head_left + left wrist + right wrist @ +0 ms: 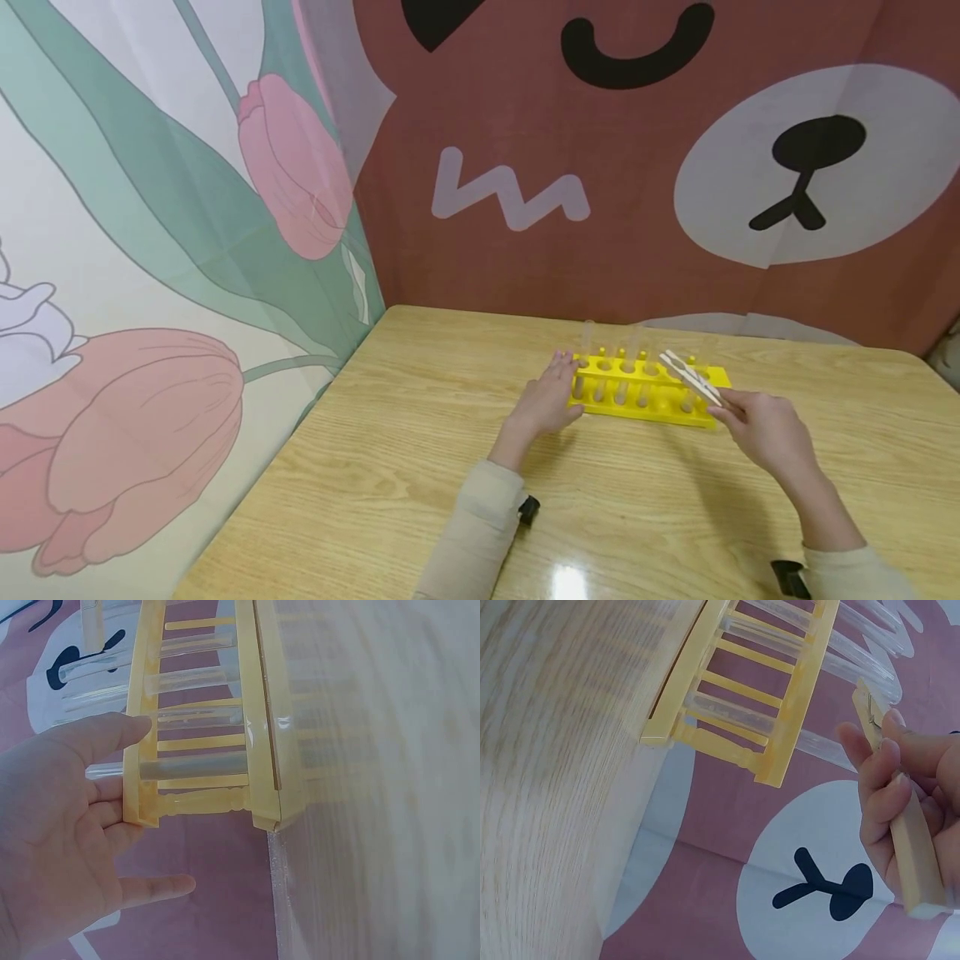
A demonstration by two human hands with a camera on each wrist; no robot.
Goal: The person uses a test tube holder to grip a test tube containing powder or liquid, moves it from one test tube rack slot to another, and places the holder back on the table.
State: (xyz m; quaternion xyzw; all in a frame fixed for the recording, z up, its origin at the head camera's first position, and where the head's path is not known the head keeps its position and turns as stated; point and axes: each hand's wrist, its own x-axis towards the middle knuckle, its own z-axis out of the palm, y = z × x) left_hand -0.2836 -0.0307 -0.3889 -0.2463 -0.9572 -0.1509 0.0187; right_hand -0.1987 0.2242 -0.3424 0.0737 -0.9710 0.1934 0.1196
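A yellow test tube rack [637, 410] stands on the table, with several clear test tubes [621, 392] upright in its holes. At the rack's left end, my left hand [542, 402] grips the upper rail. The left wrist view shows the thumb [135, 729] on one side of that rail and fingers on the other. Over the right part of the rack, my right hand [768, 433] holds a wooden test tube holder [692, 379], its front end pointing left. In the right wrist view the fingers wrap the holder [919, 855], and its tip overlaps the tube tops.
The wood-grain table [405, 433] extends around the rack. Behind it hangs a brown cloth [480, 267] with a cartoon bear, and at the left a cloth with tulips [296, 167]. Black wrist straps [528, 510] show at both sleeves.
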